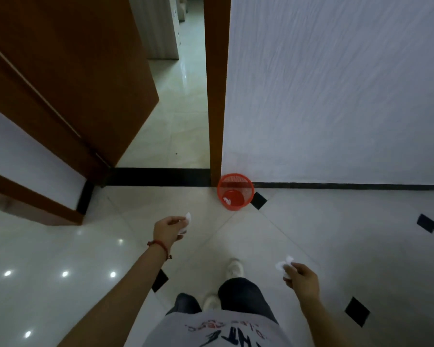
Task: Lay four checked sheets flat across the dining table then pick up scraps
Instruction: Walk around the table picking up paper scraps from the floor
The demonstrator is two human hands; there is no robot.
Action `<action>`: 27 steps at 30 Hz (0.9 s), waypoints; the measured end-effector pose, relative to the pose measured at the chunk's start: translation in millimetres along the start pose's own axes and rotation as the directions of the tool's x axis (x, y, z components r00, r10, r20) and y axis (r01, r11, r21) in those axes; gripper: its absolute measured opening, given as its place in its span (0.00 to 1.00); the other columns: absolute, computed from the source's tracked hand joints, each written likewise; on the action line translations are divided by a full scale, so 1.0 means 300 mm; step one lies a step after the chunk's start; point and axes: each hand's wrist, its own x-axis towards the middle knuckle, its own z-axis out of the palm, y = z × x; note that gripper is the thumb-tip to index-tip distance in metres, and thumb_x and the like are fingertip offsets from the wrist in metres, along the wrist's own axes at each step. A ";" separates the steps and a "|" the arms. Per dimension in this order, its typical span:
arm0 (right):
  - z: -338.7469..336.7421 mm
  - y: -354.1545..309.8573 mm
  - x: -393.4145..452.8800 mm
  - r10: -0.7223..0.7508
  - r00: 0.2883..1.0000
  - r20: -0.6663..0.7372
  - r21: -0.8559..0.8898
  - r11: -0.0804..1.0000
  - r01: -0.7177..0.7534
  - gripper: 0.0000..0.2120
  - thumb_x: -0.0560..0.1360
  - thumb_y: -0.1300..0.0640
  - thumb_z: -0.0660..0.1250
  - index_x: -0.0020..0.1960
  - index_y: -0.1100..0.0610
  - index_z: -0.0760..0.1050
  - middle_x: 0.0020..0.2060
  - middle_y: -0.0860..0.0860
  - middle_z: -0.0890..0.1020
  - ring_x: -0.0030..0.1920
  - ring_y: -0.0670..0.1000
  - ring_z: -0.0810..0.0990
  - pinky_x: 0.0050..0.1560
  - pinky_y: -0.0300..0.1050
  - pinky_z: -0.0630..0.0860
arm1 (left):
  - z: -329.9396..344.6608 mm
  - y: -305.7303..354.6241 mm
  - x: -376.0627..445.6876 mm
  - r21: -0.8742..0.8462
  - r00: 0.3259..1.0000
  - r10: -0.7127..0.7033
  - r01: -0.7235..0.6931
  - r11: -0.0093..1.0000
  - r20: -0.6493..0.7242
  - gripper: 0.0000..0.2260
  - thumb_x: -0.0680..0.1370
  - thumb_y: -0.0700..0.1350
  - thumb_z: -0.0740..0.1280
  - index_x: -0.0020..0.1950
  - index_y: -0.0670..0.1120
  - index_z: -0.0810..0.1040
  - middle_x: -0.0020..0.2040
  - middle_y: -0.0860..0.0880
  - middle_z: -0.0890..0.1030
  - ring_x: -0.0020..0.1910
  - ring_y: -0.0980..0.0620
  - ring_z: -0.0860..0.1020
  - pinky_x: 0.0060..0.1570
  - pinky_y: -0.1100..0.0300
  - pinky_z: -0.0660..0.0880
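My left hand (168,229) is stretched forward and holds small white paper scraps (188,217) between its fingers. Lower right, my right hand (303,278) grips another bunch of white scraps (283,265). A small red mesh waste basket (235,194) stands on the floor against the wall, ahead of both hands, with a bit of white paper lying at its bottom. No dining table or checked sheets are in view.
A brown door (68,78) stands open at the left, leading to another tiled room. The brown door frame (216,96) and a white wall (336,91) rise ahead. My feet in white shoes (234,267) stand on glossy white floor tiles with black diamond insets.
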 end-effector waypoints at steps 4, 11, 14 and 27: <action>0.056 -0.107 0.173 0.040 0.999 0.003 -0.003 0.999 -0.040 0.09 0.72 0.63 0.69 0.50 0.67 0.76 0.33 0.55 0.78 0.36 0.58 0.79 0.39 0.43 0.79 | 0.097 0.120 0.175 0.023 1.000 -0.001 0.001 1.000 0.004 0.06 0.70 0.45 0.73 0.38 0.45 0.78 0.38 0.46 0.80 0.36 0.50 0.78 0.37 0.61 0.76; 0.182 -0.382 0.470 0.051 0.997 0.052 -0.007 0.999 -0.050 0.11 0.72 0.62 0.69 0.52 0.67 0.76 0.36 0.55 0.79 0.34 0.53 0.79 0.34 0.35 0.79 | 0.226 0.224 0.369 0.093 0.995 -0.100 0.100 0.991 -0.006 0.06 0.70 0.45 0.72 0.40 0.43 0.79 0.39 0.45 0.81 0.39 0.48 0.79 0.39 0.60 0.76; 0.263 -0.463 0.591 0.072 0.993 0.092 -0.062 0.996 -0.067 0.12 0.72 0.61 0.69 0.53 0.67 0.76 0.35 0.55 0.79 0.35 0.54 0.79 0.48 0.52 0.79 | 0.292 0.259 0.463 0.122 0.992 -0.124 0.121 0.985 0.010 0.04 0.71 0.43 0.72 0.38 0.45 0.78 0.37 0.46 0.80 0.38 0.48 0.79 0.37 0.61 0.75; 0.620 -0.404 1.055 0.190 0.976 0.103 -0.058 0.981 -0.185 0.10 0.74 0.59 0.67 0.53 0.63 0.76 0.42 0.56 0.80 0.35 0.50 0.79 0.39 0.39 0.77 | 0.694 0.049 1.017 0.277 0.957 -0.268 0.229 0.933 0.110 0.03 0.70 0.40 0.72 0.41 0.43 0.79 0.39 0.46 0.80 0.37 0.51 0.78 0.34 0.64 0.77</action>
